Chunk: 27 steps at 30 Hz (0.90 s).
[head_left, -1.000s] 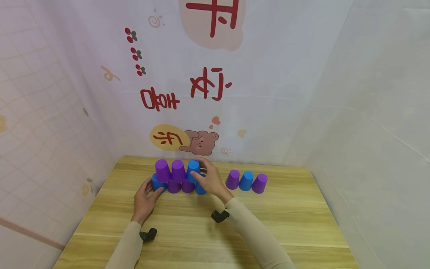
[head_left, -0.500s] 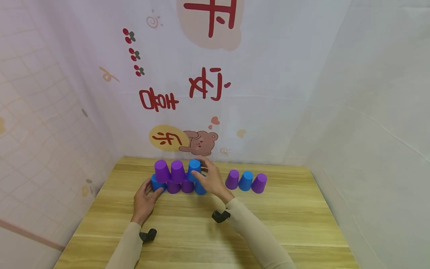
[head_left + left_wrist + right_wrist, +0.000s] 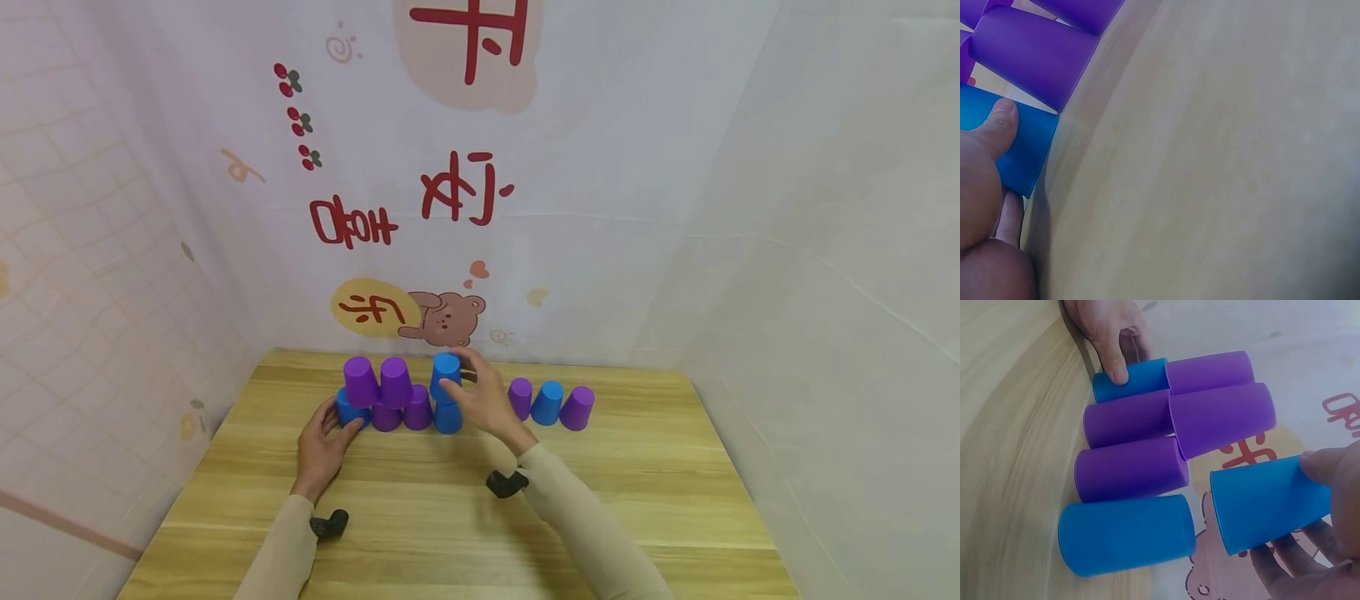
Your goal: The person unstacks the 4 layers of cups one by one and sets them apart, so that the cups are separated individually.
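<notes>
In the head view, upside-down cups form a bottom row: a blue cup (image 3: 1032,147) at the left end, two purple cups (image 3: 387,419) in the middle, and another blue cup (image 3: 448,419) at the right end. Two more purple cups (image 3: 361,383) stand on top at the left. My left hand (image 3: 321,450) holds the left-end blue cup, thumb in front and fingers behind. A third blue cup (image 3: 1260,500) is gripped by my right hand (image 3: 487,402), upside down above the right-end blue cup. The right wrist view shows a gap between these two.
To the right, a purple cup (image 3: 520,400), a blue cup (image 3: 547,404) and another purple cup (image 3: 577,409) stand upside down on the wooden table (image 3: 420,533). A printed cloth (image 3: 592,275) hangs behind the table, and pale cloth flanks both sides.
My right hand has moved the blue cup to the right and slightly up, away from the upper purple cups. The left hand stays on its cup.
</notes>
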### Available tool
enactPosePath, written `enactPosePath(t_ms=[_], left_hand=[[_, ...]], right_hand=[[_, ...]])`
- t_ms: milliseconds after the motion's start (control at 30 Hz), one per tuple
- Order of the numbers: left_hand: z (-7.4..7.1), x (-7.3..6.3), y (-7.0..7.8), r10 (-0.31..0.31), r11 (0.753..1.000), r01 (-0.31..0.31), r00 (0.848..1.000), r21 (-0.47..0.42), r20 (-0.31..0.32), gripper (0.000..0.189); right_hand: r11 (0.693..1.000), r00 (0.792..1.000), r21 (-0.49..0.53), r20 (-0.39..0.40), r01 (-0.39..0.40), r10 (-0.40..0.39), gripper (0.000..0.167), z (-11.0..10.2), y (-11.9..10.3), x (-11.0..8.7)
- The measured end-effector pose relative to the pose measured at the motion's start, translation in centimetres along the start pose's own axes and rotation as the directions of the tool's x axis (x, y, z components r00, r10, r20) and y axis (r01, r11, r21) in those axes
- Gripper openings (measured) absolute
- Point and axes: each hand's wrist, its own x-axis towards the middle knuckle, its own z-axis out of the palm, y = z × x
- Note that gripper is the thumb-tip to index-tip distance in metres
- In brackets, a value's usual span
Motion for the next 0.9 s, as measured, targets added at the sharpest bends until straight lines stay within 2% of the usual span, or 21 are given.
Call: enactPosePath(t_ms=[433, 767, 900], left_hand=[[0.0, 0.1, -0.3, 0.011, 1.000, -0.011, 1.000, -0.019, -0.002, 0.074], [0.0, 0.0, -0.4, 0.028, 1.000, -0.028, 1.000, 0.004, -0.010, 0.075], [0.0, -0.1, -0.4, 0.026, 1.000, -0.026, 1.000, -0.006, -0.011, 0.075]], right_hand=[[0.999, 0.999, -0.025, -0.041, -0.023, 0.022, 0.055, -3.0, -0.5, -1.5], [0.998, 0.996, -0.050, -0.082, -0.023, 0.019, 0.055, -5.9, -0.1, -2.8], [0.999, 0.995, -0.032, -0.101, -0.004, 0.001, 0.055, -7.1, 0.1, -3.3]])
